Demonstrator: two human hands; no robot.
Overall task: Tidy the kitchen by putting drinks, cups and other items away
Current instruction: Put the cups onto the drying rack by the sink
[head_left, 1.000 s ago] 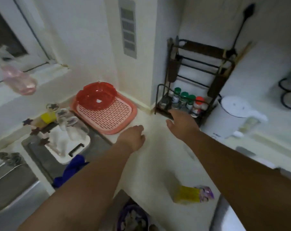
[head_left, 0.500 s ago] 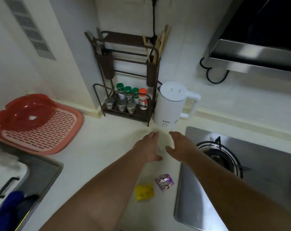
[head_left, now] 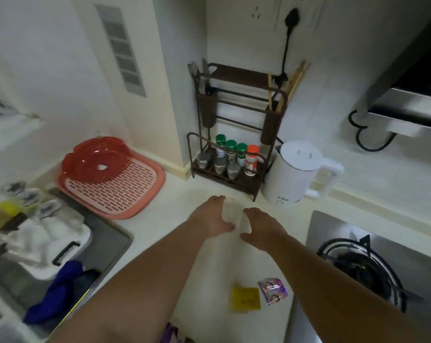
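Cup (head_left: 231, 214), pale and see-through, sitting on counter (head_left: 160, 219) between both hands. Left hand (head_left: 215, 217) curled round one side, right hand (head_left: 260, 227) cupped against other. Squeeze softly, lift straight up, away from kettle (head_left: 296, 174) just beyond.

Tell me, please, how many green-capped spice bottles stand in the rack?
3: left green-capped bottle, middle one, right one, in a row beside the red-capped bottle. Others may hide behind.

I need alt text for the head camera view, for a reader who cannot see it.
Two bare hands, left hand and right hand, close around a pale cup on a kitchen counter. Behind stand a spice rack and a white kettle.
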